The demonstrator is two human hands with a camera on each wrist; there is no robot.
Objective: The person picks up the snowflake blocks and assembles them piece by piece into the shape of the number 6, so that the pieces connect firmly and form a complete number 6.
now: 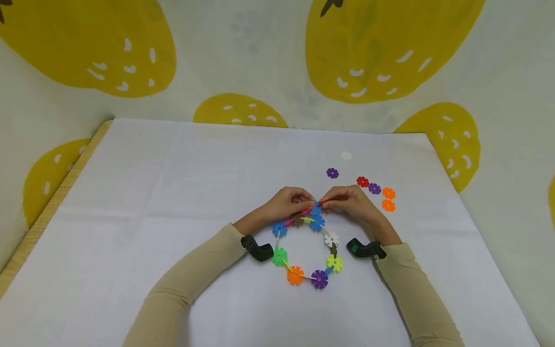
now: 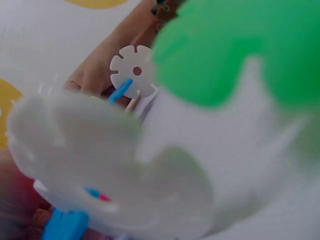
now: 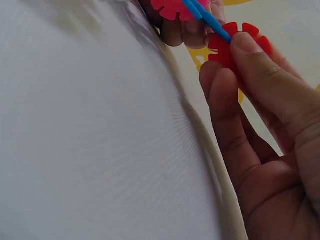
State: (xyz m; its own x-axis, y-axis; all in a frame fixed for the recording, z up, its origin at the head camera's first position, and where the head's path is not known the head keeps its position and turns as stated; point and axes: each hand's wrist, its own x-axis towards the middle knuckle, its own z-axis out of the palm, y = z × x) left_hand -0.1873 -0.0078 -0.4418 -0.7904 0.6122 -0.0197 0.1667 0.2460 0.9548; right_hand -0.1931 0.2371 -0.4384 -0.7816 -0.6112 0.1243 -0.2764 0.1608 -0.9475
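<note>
The right hand (image 1: 352,205) pinches a red disc (image 3: 224,56) between thumb and fingers; seen from the right wrist, the disc sticks out past the thumb tip toward 11 o'clock. A blue disc (image 3: 212,22), seen edge-on, is slotted into the red one on that side and runs up toward 11 o'clock to a pink disc (image 3: 172,9). The left hand (image 1: 287,203) has its fingers closed on the pink disc, with the blue one between the two hands.

In the head view both hands meet around 12 o'clock of a ring (image 1: 331,239) of interlocked, notched discs lying on the white cloth (image 1: 208,173). A green disc (image 1: 279,256) sits at its 9, an orange disc (image 1: 295,275) at 7, a purple disc (image 1: 319,279) at 5. Whether the pink disc joins the ring is hard to tell.

Loose discs (image 1: 362,181) lie from 11 to 3 o'clock of the right hand.

Each wrist carries a dark device (image 1: 363,248); the right one shows a green patch, too small to read.
</note>
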